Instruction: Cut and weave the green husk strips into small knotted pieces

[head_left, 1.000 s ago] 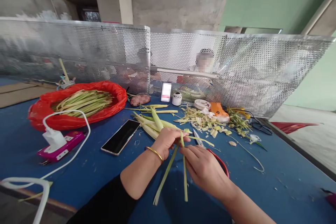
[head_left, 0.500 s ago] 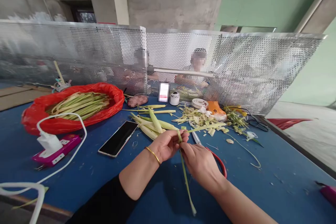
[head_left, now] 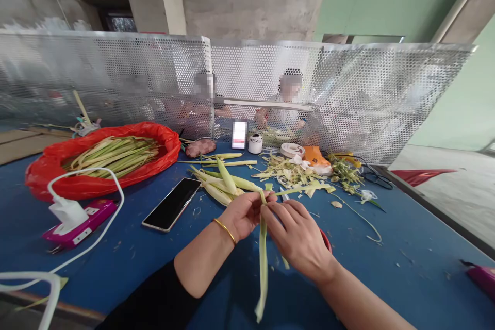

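My left hand point(head_left: 244, 213), with a gold bangle at the wrist, pinches the top of a long green leaf strip point(head_left: 263, 258) that hangs down over the blue table point(head_left: 154, 258). My right hand point(head_left: 299, 237) meets it from the right, fingers closed on the same strip where it bends. A second arm of the strip point(head_left: 305, 188) sticks out to the right. Just behind my hands lies a bunch of pale green leaves point(head_left: 222, 183).
A red bag of leaf strips point(head_left: 104, 157) sits at the left, a phone point(head_left: 172, 203) and a pink power strip with a white charger point(head_left: 77, 219) nearer. Leaf scraps point(head_left: 297, 170), tape rolls and a perforated metal screen point(head_left: 270, 93) with people behind stand at the back.
The hanging strip has gone from two thin strands to one wider strand. My hands have drawn closer together, and a strip end now points right.
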Tool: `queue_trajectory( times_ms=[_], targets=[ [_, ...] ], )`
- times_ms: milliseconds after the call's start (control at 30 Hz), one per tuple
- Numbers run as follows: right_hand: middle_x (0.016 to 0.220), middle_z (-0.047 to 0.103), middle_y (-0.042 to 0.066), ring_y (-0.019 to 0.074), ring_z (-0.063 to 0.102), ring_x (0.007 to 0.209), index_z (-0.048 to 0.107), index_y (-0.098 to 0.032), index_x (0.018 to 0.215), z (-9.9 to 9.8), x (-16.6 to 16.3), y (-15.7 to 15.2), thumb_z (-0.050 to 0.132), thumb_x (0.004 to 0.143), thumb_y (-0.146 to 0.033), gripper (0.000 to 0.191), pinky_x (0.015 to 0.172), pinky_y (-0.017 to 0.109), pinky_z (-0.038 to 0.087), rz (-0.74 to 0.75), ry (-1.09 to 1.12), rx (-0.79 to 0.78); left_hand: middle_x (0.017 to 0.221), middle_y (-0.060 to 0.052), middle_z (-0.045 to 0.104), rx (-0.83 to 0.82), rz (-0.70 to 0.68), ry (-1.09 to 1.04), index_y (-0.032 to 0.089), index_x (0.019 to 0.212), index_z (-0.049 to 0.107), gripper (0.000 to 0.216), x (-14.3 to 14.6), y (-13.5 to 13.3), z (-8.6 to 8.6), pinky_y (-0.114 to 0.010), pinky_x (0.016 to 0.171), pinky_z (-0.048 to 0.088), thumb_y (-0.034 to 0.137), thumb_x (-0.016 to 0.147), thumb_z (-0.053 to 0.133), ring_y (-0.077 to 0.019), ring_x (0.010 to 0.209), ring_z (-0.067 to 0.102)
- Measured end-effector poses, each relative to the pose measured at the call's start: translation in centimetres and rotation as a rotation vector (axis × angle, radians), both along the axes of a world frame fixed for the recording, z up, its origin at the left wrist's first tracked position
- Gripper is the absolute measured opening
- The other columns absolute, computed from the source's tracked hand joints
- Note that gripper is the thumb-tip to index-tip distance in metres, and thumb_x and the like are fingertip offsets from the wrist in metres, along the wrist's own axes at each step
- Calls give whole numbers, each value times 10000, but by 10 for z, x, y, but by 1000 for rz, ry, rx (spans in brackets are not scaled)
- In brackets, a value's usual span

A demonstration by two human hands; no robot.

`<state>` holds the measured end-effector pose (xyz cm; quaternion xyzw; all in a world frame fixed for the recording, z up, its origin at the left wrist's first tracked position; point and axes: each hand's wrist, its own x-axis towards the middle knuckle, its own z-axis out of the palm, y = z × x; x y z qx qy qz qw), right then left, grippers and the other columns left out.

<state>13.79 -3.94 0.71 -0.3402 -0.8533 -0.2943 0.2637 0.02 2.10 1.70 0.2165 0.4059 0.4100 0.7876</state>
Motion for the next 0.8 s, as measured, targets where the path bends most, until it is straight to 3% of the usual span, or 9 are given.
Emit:
queue_trajectory(
  times_ms=[100, 167, 300, 400, 533, 633, 800],
  targets=[
    [927, 665, 105, 214, 579, 758, 566, -111, 1201, 0, 1, 0, 435, 914, -101, 316, 787, 409, 392, -28, -12, -11, 693, -60, 676, 59, -2, 35, 75, 757, 698, 51, 4, -4, 1, -134, 499, 455, 106, 745, 660, -81, 570, 611],
    [891, 662, 83, 200, 573, 723, 599, -137, 1137, -1, 0, 0, 456, 907, -98, 274, 765, 396, 386, -32, 20, -37, 674, -48, 662, 116, -3, 48, 79, 718, 693, 30, 6, -7, 3, -133, 500, 440, 97, 720, 670, -80, 578, 597],
    [864, 649, 56, 176, 592, 779, 622, -181, 947, 0, -4, 0, 470, 929, -143, 157, 760, 342, 400, 29, 315, -146, 559, 3, 591, 218, -29, 64, 99, 659, 690, 29, 7, -14, 6, -153, 420, 345, 105, 686, 696, -64, 482, 488],
    [912, 645, 65, 182, 601, 864, 593, -179, 965, 1, -6, -1, 473, 929, -171, 125, 773, 330, 408, 41, 396, -176, 549, 8, 580, 300, -37, 119, 115, 668, 704, 51, 8, -16, 4, -166, 403, 286, 161, 676, 721, -68, 472, 463],
    [882, 636, 67, 187, 582, 798, 589, -158, 1021, 1, -6, -1, 458, 921, -134, 167, 779, 350, 392, 11, 241, -93, 578, -13, 620, 347, -1, 148, 118, 698, 721, 111, 10, -15, -3, -186, 442, 335, 205, 635, 749, -99, 513, 505],
    [821, 625, 50, 176, 533, 704, 619, -165, 940, 0, -5, 0, 433, 915, -74, 208, 782, 356, 380, -13, 79, -25, 594, -26, 640, 324, -1, 124, 108, 679, 715, 156, 13, -12, -7, -204, 514, 414, 207, 577, 780, -112, 549, 538],
    [843, 623, 62, 200, 516, 757, 636, -156, 939, -1, -3, 2, 445, 912, -82, 206, 822, 377, 371, -37, -23, 42, 657, -39, 653, 302, -7, 75, 107, 666, 698, 196, 13, -12, -9, -207, 596, 446, 212, 540, 804, -114, 619, 569]
  ],
)
